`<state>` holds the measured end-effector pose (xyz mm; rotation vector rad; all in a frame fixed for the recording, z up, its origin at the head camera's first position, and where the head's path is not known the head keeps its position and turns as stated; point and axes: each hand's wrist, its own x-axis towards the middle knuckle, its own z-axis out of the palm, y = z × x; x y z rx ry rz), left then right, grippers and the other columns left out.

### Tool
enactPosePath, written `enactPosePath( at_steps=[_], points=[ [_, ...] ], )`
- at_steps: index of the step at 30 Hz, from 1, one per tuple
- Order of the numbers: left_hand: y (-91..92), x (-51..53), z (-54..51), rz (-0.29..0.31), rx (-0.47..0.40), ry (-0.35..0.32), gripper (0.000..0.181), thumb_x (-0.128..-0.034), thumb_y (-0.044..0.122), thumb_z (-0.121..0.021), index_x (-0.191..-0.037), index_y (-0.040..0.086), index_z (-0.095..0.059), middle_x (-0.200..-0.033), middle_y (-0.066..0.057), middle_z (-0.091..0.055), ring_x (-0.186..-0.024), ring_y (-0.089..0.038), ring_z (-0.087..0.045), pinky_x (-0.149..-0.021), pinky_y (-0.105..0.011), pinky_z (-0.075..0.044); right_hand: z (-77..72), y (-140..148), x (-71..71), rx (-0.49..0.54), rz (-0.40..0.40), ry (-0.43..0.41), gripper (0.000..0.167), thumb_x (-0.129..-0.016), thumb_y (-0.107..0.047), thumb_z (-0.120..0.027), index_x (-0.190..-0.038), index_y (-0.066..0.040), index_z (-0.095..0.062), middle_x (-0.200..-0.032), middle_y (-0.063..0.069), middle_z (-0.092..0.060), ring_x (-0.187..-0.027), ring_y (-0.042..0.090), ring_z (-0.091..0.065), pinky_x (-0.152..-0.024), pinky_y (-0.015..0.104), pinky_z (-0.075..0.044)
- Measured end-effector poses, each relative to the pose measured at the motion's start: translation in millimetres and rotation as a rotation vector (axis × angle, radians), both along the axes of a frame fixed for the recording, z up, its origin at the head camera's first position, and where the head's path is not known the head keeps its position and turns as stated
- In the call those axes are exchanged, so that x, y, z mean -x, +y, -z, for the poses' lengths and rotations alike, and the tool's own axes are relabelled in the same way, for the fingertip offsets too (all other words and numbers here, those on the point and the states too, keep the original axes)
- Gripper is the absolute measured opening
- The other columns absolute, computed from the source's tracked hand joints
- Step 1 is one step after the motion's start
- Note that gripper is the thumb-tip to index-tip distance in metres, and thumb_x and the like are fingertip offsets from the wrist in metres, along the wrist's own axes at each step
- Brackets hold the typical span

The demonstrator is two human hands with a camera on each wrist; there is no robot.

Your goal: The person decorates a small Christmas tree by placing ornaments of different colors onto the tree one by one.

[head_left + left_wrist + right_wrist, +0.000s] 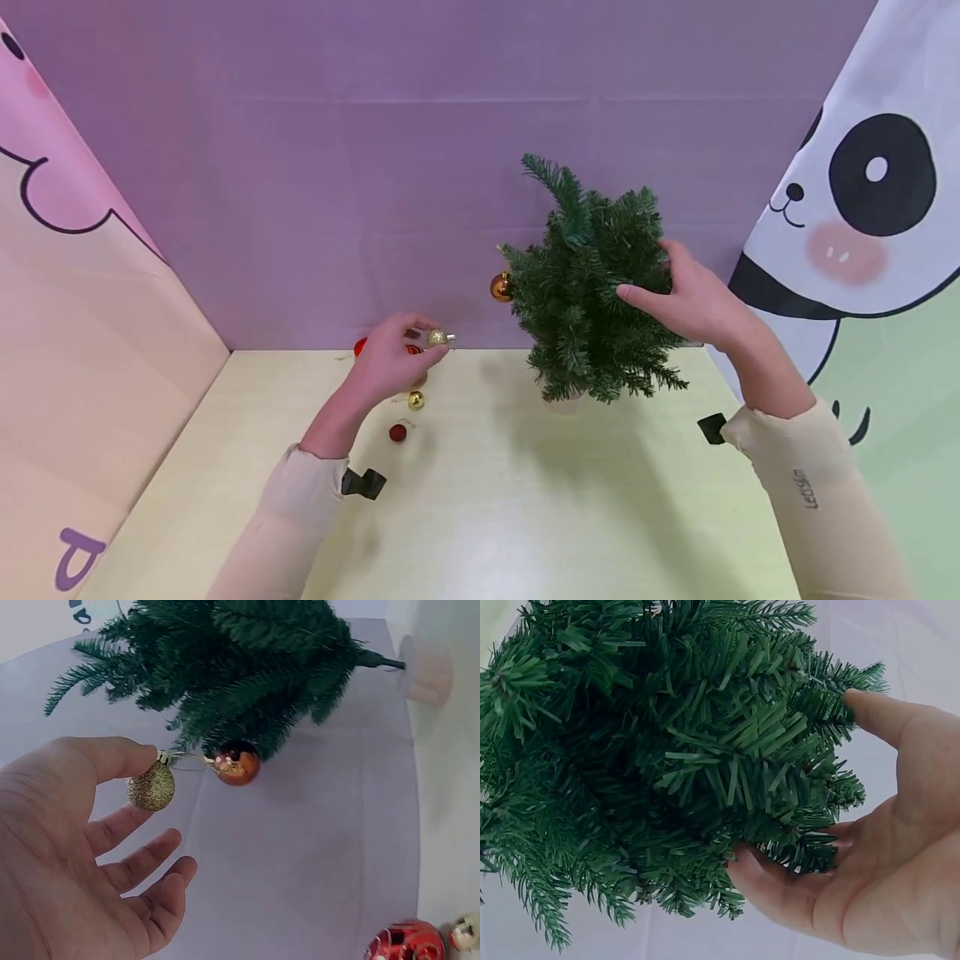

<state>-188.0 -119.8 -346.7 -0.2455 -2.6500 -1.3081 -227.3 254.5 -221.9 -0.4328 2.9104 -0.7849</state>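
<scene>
Left of the artificial Christmas tree (581, 292), my left hand (386, 362) pinches the gold glitter bauble (436, 337); I'd hold its cap (163, 756) and keep the cord (187, 755) clear. My right hand (701, 298), curved wide, grips the tree's side, some fingertips lost inside. I can't tell where the cord ends near the copper bauble (500, 287). The tree mostly hides its pot (564, 405); the left wrist view crops a red bauble (406, 943).

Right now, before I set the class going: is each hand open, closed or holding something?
Left hand: holding a gold glitter bauble.
Right hand: holding the green tree at one side.
</scene>
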Motion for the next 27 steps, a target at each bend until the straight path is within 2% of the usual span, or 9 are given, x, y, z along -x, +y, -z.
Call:
enactPosePath(
  at_steps=[5, 14, 20, 25, 27],
  points=[
    [7.3, 5.3, -6.0, 0.017, -0.026, 0.032, 0.035, -0.0862, 0.025, -0.074, -0.115, 0.009, -0.064, -0.116, -0.006, -0.057, -0.109, -0.028, -0.055, -0.085, -0.043, -0.049, 1.4, 1, -0.7, 0.032, -0.015, -0.006, 0.105, -0.089, -0.066, -0.051, -0.155, -0.013, 0.011, -0.152, 0.029, -0.020, -0.135, 0.049, -0.025, -0.101, 0.065, -0.027],
    [18.9, 8.9, -14.3, 0.034, -0.064, 0.038, 0.032, -0.0870, 0.028, -0.074, -0.114, 0.013, -0.065, -0.116, -0.001, -0.057, -0.109, -0.024, -0.053, -0.084, -0.041, -0.049, 13.2, 6, -2.1, 0.197, -0.007, 0.001, 0.096, -0.090, -0.060, -0.056, -0.157, -0.024, 0.004, -0.153, 0.022, -0.021, -0.138, 0.046, -0.022, -0.102, 0.065, -0.027],
    [22.0, 10.6, -13.7, 0.034, -0.095, 0.068, 0.031, -0.0868, 0.026, -0.074, -0.113, 0.012, -0.066, -0.115, -0.001, -0.059, -0.106, -0.025, -0.055, -0.081, -0.041, -0.050, 16.2, 10, -3.0, 0.269, 0.002, 0.008, 0.091, -0.091, -0.056, -0.057, -0.157, -0.027, 0.000, -0.154, 0.018, -0.023, -0.140, 0.044, -0.018, -0.103, 0.065, -0.025],
    [22.1, 10.4, -11.6, 0.014, -0.128, 0.081, 0.031, -0.0861, 0.023, -0.075, -0.113, 0.011, -0.066, -0.115, -0.002, -0.060, -0.105, -0.026, -0.055, -0.080, -0.041, -0.050, 19.0, 11, -1.7, 0.305, -0.013, 0.011, 0.090, -0.092, -0.052, -0.058, -0.157, -0.026, -0.001, -0.154, 0.018, -0.022, -0.143, 0.040, -0.013, -0.105, 0.065, -0.021],
    [22.7, 10.5, -11.1, 0.006, -0.133, 0.089, 0.032, -0.0857, 0.023, -0.076, -0.113, 0.010, -0.066, -0.114, -0.002, -0.060, -0.104, -0.025, -0.055, -0.082, -0.041, -0.049, 20.4, 11, -2.3, 0.312, -0.008, 0.015, 0.091, -0.093, -0.052, -0.058, -0.157, -0.025, 0.000, -0.154, 0.018, -0.021, -0.141, 0.040, -0.018, -0.104, 0.064, -0.023]
  ],
)
